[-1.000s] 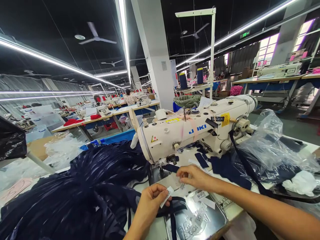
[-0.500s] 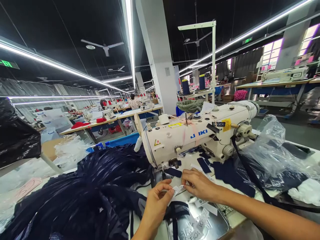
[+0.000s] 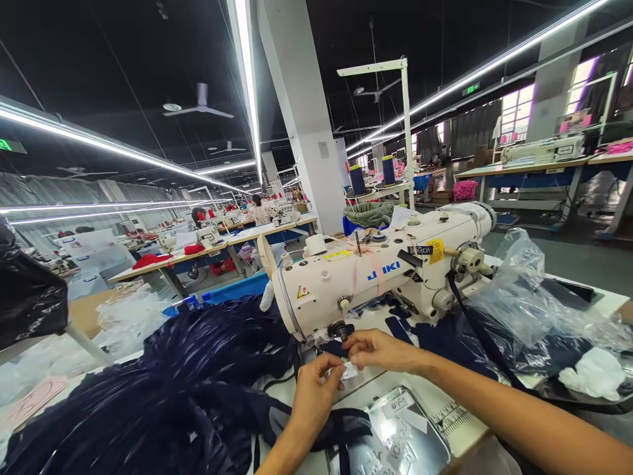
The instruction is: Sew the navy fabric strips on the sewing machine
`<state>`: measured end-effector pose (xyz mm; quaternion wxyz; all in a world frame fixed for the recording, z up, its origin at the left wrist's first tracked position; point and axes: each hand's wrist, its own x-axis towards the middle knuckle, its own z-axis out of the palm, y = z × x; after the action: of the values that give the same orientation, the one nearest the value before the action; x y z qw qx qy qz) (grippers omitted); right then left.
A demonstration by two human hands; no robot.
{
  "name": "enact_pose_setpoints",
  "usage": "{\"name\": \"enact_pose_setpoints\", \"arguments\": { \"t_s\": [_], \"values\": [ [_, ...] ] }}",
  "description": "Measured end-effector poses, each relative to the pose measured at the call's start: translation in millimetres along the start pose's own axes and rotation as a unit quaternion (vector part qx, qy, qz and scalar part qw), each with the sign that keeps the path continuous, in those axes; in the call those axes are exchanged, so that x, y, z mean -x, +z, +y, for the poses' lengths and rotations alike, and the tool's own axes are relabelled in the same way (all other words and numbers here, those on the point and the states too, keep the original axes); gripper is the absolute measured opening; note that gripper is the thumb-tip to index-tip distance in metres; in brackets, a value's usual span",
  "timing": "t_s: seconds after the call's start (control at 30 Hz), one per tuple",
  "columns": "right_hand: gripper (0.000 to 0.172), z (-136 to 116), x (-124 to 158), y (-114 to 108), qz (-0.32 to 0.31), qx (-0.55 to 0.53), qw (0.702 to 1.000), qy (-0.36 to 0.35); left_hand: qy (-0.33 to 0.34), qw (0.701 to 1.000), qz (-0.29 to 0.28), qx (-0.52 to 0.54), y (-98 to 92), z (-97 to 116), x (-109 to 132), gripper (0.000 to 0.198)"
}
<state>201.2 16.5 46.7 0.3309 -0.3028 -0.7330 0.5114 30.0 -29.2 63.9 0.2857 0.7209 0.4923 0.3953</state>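
Left hand and right hand both pinch the small white label just near of the sewing machine | keep it flat, square to the needle | navy strap lies near on the desk.

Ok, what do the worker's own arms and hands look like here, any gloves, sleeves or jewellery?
Both are bare. The left hand and right hand wear no gloves, and no rings, watch or bracelets show. Both forearms are uncovered as far as the picture's lower edge, so no sleeve comes into view. No tape, markings or thimbles show on the fingers.
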Motion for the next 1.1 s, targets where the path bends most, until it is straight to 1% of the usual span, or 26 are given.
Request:
{"name": "enact_pose_setpoints", "arguments": {
  "t_s": [0.03, 0.1, 0.17, 0.2, 0.33, 0.4, 0.5, 0.57, 0.67, 0.77, 0.9, 1.0, 1.1],
  "values": [
    [0.025, 3, -4, -1, -0.002, 0.038, 0.999, 0.001, 0.011, 1.000, 0.004, -0.026, 1.7, -4, -3, 0.024],
    [0.014, 9, -12, -2, 0.006, 0.122, 0.992, -0.005, 0.036, 0.996, 0.008, -0.075, 5.6, -11, -8, 0.024],
    [0.003, 14, -18, 0, 0.019, 0.180, 0.984, -0.008, 0.067, 0.991, 0.008, -0.116, 9.2, -20, -13, 0.024],
    [0.002, 17, -20, 1, 0.027, 0.194, 0.981, -0.008, 0.079, 0.988, 0.009, -0.129, 10.5, -24, -15, 0.024],
    [0.008, 27, -19, 5, 0.066, 0.244, 0.967, -0.020, 0.135, 0.975, 0.007, -0.177, 10.2, -41, -16, 0.025],
    [0.009, 30, -16, 5, 0.072, 0.294, 0.952, -0.045, 0.190, 0.955, -0.004, -0.226, 7.0, -48, -13, 0.027],
    [0.011, 32, -13, 5, 0.048, 0.400, 0.911, -0.084, 0.261, 0.916, -0.019, -0.305, 2.3, -57, -9, 0.030],
    [0.012, 31, -12, 5, 0.033, 0.447, 0.890, -0.086, 0.279, 0.895, -0.025, -0.348, 1.3, -61, -8, 0.031],
    [0.011, 29, -12, 6, 0.029, 0.480, 0.874, -0.072, 0.285, 0.879, -0.033, -0.381, 3.7, -63, -9, 0.032],
    [0.007, 27, -10, 6, 0.036, 0.490, 0.869, -0.047, 0.292, 0.877, -0.031, -0.379, 7.2, -63, -11, 0.033],
    [0.006, 26, -8, 6, 0.041, 0.485, 0.873, -0.020, 0.280, 0.889, -0.038, -0.361, 9.4, -62, -12, 0.032],
    [0.009, 26, -8, 9, 0.043, 0.474, 0.879, -0.024, 0.259, 0.903, -0.041, -0.339, 10.8, -61, -11, 0.033],
    [0.011, 27, -8, 12, 0.053, 0.469, 0.881, -0.032, 0.230, 0.929, -0.043, -0.288, 12.9, -60, -11, 0.032]
  ]
}}
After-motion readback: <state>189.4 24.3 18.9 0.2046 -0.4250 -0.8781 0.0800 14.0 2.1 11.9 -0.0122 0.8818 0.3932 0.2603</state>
